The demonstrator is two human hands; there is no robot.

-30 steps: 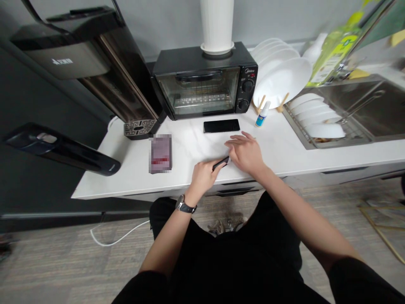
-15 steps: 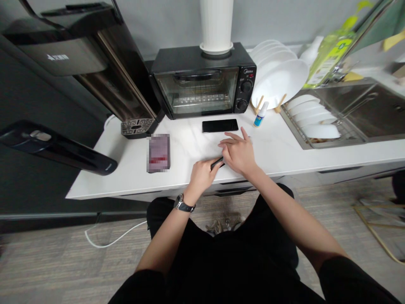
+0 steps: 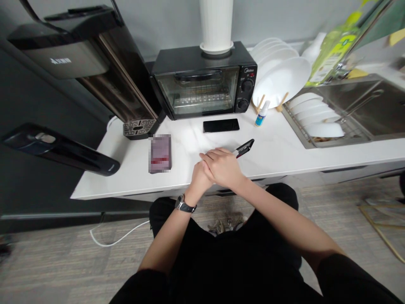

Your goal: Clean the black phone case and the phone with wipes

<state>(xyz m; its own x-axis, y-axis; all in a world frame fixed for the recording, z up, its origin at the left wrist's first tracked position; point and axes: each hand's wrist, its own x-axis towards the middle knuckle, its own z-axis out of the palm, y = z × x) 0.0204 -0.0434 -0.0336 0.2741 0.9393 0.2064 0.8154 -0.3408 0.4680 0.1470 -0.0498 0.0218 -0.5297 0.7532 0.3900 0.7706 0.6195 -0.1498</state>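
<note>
My left hand, with a watch at the wrist, is closed near the counter's front edge, its fingers mostly covered. Laid over it, my right hand has its fingers bent together across the left one. A slim black tool with a greyish neck sticks out to the right from under my right hand; the rest of it is hidden between the hands. A black phone lies flat beyond the hands. To their left rests a blurred purple item with a dark edge.
The white counter carries a toaster oven at the back and a drinks machine at left. A small spray bottle stands before racked plates. The sink is at right; a dark cylindrical device juts in at left.
My right hand has shifted left and down over my left hand, its spread fingers now drawn together. The tool's black end now shows to the right of the hands.
</note>
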